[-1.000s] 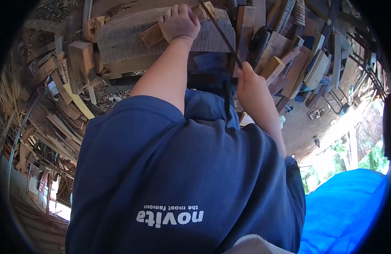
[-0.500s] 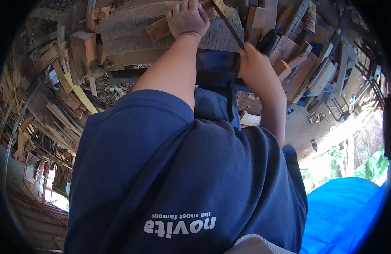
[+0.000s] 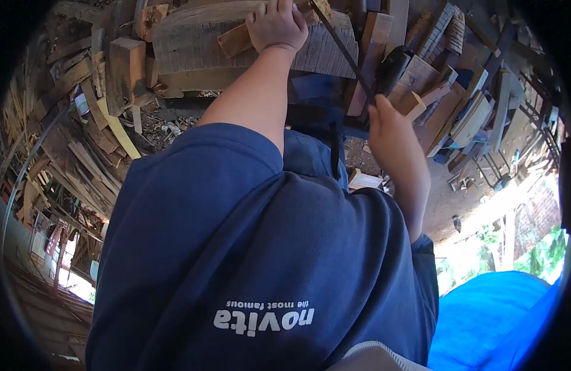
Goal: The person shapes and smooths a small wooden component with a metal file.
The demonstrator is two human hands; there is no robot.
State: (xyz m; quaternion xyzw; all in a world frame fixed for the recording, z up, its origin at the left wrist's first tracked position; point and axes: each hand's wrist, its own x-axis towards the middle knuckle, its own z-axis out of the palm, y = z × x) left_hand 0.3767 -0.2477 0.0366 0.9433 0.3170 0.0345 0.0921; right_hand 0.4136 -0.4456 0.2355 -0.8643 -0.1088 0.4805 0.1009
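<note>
My left hand [image 3: 277, 26] presses on a short brown wood piece [image 3: 233, 42], its fingers wrapped over it. That piece lies on a thick grey weathered block [image 3: 193, 46] at the top of the view. My right hand [image 3: 394, 133], slightly blurred, is closed on the near end of a long, thin dark blade [image 3: 344, 49]. The blade slants up and left from it, and its far end reaches the wood just right of my left hand. The handle is hidden inside my right hand.
A black rounded object [image 3: 394, 65] lies among wood offcuts on the right. An upright wood block [image 3: 128, 68] stands left of the grey block. Scrap planks [image 3: 81, 161] are piled at the left. A blue sheet [image 3: 496, 315] fills the lower right.
My right hand has moved down and to the right with the near end of the blade, away from my left hand. My left hand still rests on the wood piece.
</note>
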